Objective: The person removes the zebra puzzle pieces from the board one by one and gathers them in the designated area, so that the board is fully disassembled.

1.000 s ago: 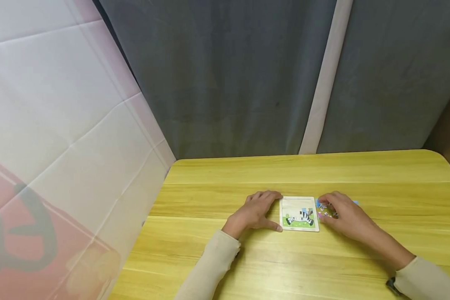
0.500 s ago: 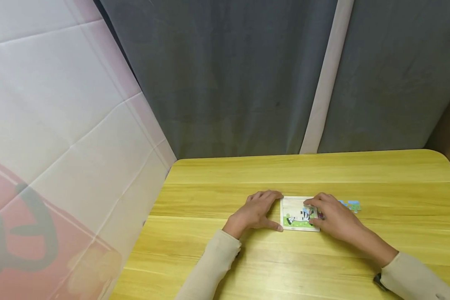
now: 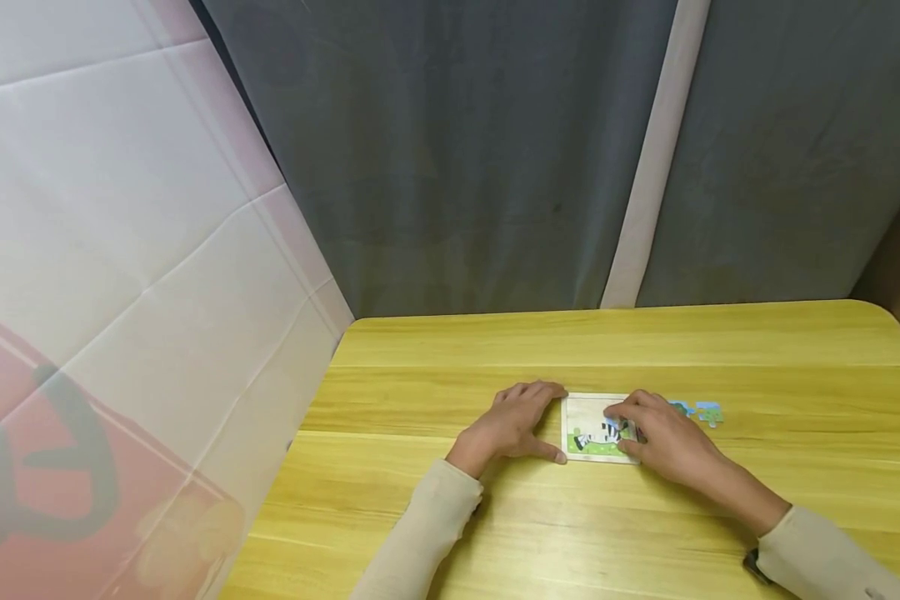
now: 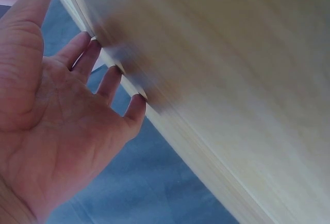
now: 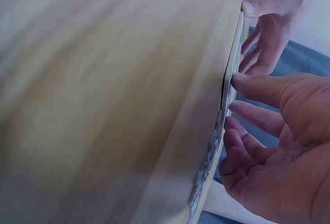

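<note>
A square puzzle board [image 3: 585, 406] with a pale frame lies on the table, with zebra-and-grass pieces along its lower part. At its left edge my left hand [image 3: 506, 423] is spread, thumb at the near corner and fingers at the far corner. In the left wrist view this left hand [image 4: 67, 116] has its fingertips on the surface. Over the board's right side, my right hand [image 3: 671, 437] pinches a striped puzzle piece [image 3: 612, 429] between thumb and forefinger, partly hidden. In the right wrist view the right hand [image 5: 289, 152] has its other fingers curled.
Loose blue and green puzzle pieces [image 3: 709, 412] lie just right of the board, some of them behind the right hand. The wooden table [image 3: 450, 358] backs onto a grey curtain [image 3: 450, 167]. A printed white cloth [image 3: 142, 208] hangs at the left.
My right hand has moved left from the loose pieces onto the board's right side, uncovering the blue and green pieces. Over the last half second it shifts only slightly. My left hand stays put.
</note>
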`<action>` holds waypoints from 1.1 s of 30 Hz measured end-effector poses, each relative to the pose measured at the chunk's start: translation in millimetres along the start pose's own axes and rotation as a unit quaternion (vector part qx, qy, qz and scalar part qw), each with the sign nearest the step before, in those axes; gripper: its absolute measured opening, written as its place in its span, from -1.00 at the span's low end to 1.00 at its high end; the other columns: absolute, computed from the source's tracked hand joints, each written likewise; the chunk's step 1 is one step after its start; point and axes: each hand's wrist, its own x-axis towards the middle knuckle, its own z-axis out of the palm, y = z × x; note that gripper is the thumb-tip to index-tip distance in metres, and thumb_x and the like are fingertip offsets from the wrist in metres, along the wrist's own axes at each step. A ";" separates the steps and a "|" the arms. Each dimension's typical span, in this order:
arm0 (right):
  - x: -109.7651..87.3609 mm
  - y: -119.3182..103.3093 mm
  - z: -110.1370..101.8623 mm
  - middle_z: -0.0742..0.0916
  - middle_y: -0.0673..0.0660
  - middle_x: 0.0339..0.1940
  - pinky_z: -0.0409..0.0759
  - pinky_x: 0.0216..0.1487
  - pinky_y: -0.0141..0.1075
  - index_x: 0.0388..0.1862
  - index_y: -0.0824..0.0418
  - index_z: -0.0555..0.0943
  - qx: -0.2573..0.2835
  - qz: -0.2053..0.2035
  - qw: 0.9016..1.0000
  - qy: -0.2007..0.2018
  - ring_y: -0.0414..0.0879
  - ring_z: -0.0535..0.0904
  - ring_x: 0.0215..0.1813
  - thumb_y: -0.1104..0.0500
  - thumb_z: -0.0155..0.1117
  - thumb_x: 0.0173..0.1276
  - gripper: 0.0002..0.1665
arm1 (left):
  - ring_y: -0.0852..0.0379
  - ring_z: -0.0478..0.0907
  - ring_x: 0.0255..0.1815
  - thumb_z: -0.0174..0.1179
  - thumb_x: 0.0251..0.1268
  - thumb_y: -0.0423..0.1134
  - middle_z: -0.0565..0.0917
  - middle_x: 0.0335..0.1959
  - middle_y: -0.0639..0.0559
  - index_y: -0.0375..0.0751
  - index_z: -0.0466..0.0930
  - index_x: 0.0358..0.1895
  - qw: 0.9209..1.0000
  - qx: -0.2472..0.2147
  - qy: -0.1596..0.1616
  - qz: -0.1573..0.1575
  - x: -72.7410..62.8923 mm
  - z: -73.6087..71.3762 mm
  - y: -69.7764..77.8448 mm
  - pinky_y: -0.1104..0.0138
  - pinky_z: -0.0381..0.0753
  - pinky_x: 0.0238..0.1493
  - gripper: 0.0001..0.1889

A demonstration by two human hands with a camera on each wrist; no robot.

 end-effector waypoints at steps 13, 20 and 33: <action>0.0 4.0 -0.9 0.67 0.08 0.05 0.43 -0.27 -0.35 0.19 0.10 0.72 0.029 -0.004 1.000 -0.011 -0.23 0.44 -0.24 0.21 0.57 0.30 -0.53 | -0.04 0.24 0.66 0.49 0.12 0.34 0.25 0.68 0.21 0.15 0.15 0.65 1.000 0.002 -0.001 0.001 0.3 0.8 -0.3 -0.06 0.21 0.65 0.06; 0.2 3.8 -1.8 0.65 0.05 0.01 0.41 -0.26 -0.35 0.16 0.06 0.69 0.030 -0.009 0.999 -0.009 -0.23 0.41 -0.24 0.22 0.57 0.30 -0.55 | -0.04 0.23 0.66 0.48 0.12 0.35 0.24 0.68 0.21 0.15 0.15 0.64 1.000 0.005 -0.002 0.002 1.2 0.5 -1.2 -0.06 0.20 0.65 0.06; 5.2 6.7 -3.4 0.65 0.08 0.04 0.45 -0.29 -0.39 0.13 0.13 0.70 0.045 -0.012 0.999 -0.021 -0.28 0.43 -0.29 0.35 0.48 0.33 -0.59 | -0.06 0.24 0.66 0.49 0.12 0.35 0.25 0.68 0.20 0.15 0.15 0.64 1.000 0.003 -0.004 0.001 0.9 -1.2 0.9 -0.06 0.22 0.64 0.07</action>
